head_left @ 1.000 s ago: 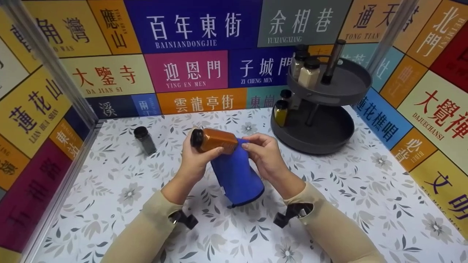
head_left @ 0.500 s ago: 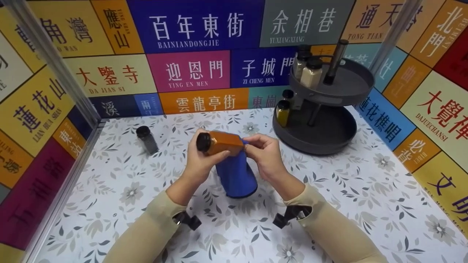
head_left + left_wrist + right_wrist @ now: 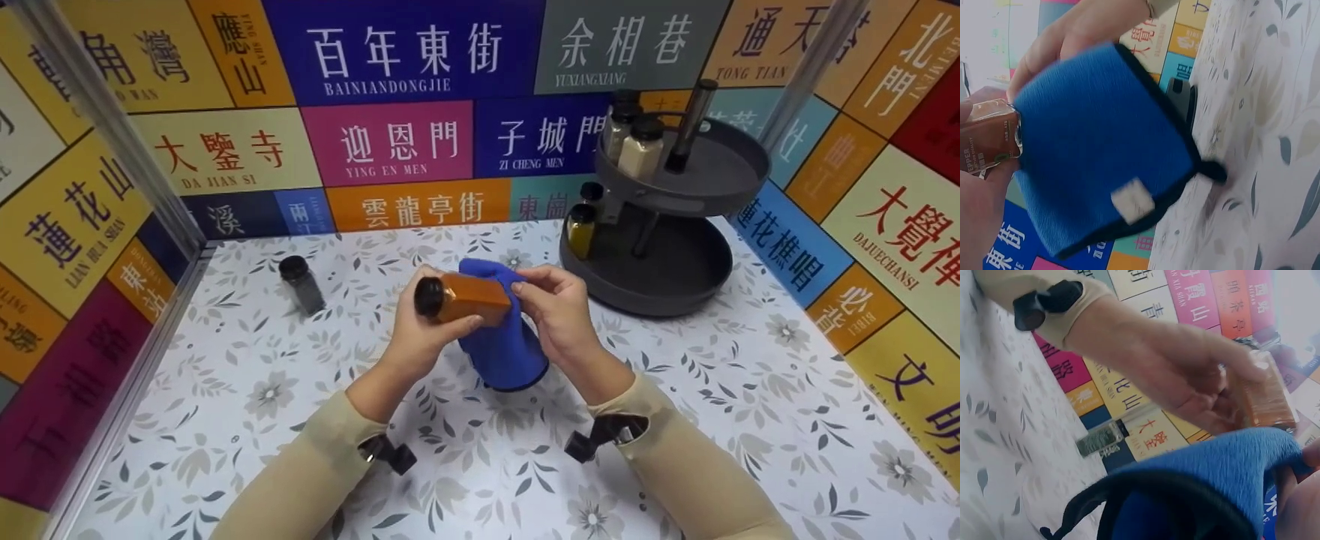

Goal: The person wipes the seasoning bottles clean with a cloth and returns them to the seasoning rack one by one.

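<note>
In the head view my left hand (image 3: pixel 420 330) grips a spice jar (image 3: pixel 476 300) of orange-brown powder, tilted on its side with the black cap to the left. Its label, partly legible in the left wrist view, ends in "EPPER". My right hand (image 3: pixel 559 307) pinches a blue cloth (image 3: pixel 510 356) against the jar's bottom end. The cloth hangs below the jar, and a fold of it rises behind. Black edging, a white tag (image 3: pixel 1133 201) and a small black loop (image 3: pixel 1213 170) show on the cloth. My left fingers behind the jar are hidden in the head view.
A second jar (image 3: pixel 301 285) with dark contents stands on the floral tabletop at the left. At the back right stands a dark two-tier round rack (image 3: pixel 652 289), bearing a pale-powder jar (image 3: pixel 640 148), a yellow-green one (image 3: pixel 581 231) and others. Printed panels surround the table.
Both hands, with the jar and cloth, have shifted slightly right. The cloth's hanging part has risen and bunched, and a blue fold now shows above the jar.
</note>
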Available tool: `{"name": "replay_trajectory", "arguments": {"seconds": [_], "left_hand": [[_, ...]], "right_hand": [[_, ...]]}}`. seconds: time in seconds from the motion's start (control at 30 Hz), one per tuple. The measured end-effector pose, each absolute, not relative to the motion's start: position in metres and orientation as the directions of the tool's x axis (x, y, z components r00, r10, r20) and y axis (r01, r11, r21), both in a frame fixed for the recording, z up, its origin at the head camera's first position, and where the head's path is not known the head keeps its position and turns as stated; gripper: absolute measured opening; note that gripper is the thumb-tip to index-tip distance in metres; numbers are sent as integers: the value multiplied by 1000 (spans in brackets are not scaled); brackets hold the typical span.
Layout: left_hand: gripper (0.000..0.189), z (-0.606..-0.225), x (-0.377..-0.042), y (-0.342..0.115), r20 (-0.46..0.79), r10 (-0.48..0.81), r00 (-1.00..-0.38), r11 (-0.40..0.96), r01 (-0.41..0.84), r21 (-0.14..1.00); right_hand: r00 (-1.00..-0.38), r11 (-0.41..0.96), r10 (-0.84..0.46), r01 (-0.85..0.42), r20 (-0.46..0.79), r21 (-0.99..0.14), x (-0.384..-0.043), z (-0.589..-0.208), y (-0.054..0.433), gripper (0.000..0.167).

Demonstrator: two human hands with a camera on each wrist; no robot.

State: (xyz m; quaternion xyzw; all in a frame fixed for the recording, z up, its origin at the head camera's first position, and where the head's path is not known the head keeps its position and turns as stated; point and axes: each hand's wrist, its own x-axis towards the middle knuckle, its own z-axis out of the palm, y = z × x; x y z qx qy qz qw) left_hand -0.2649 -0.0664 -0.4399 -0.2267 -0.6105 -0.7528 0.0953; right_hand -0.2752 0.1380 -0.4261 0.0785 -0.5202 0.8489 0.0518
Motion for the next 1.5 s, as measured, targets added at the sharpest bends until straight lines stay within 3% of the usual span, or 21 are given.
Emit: {"name": "replay_trajectory", "arguments": {"seconds": [0.47, 0.7, 0.97, 1.27, 1.5], "left_hand": [[56, -442, -273, -70, 471, 38, -881, -273, 444, 853], [50, -441, -271, -70, 480, 53, -876, -145, 469, 871], [51, -443, -268, -68, 467, 39, -883, -107, 461, 881], [57, -443, -276, -73, 476, 22, -879, -231, 459, 858], [54, -441, -274, -74, 442, 53, -896, -217, 421, 881]], "right_hand": [[-967, -383, -149, -134, 205, -914, -273, -430, 139, 31], [-988, -483, -26, -119, 150, -867, -274, -428, 136, 27], [-985, -435, -20, -147, 172, -888, -271, -438, 128, 28], [-977, -423, -149, -76, 152, -903, -270, -433, 135, 30], [-991, -495, -15, -109, 134, -862, -271, -432, 129, 27]]}}
